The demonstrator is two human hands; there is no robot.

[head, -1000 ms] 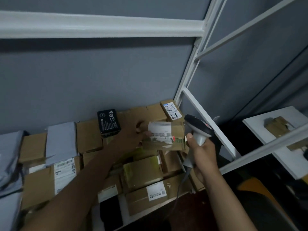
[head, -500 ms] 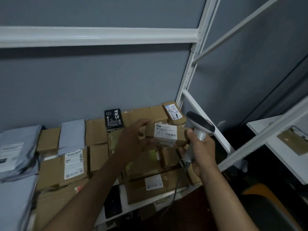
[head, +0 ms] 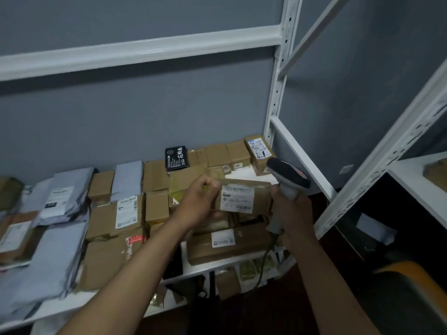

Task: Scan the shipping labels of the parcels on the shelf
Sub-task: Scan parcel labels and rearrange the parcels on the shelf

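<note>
My left hand point(head: 197, 204) grips the left end of a small brown cardboard parcel point(head: 262, 195) and holds it above the shelf. Its white shipping label point(head: 238, 200) faces up toward me. My right hand point(head: 291, 209) grips the handle of a grey barcode scanner point(head: 287, 176); the dark scanner head sits just to the right of the parcel. A cable hangs down from the scanner handle. Many more brown boxes and grey mailer bags lie on the white shelf point(head: 225, 263) below.
A black box with white writing point(head: 176, 158) stands at the back of the shelf. A flat brown parcel with a white label point(head: 225, 244) lies at the front edge. White shelf uprights point(head: 275, 93) rise on the right. Another white shelf point(head: 420, 180) is at far right.
The view has shifted, so the shelf shows more on the left. My left hand has tilted the parcel so its label faces up more squarely. The scanner stays beside it.
</note>
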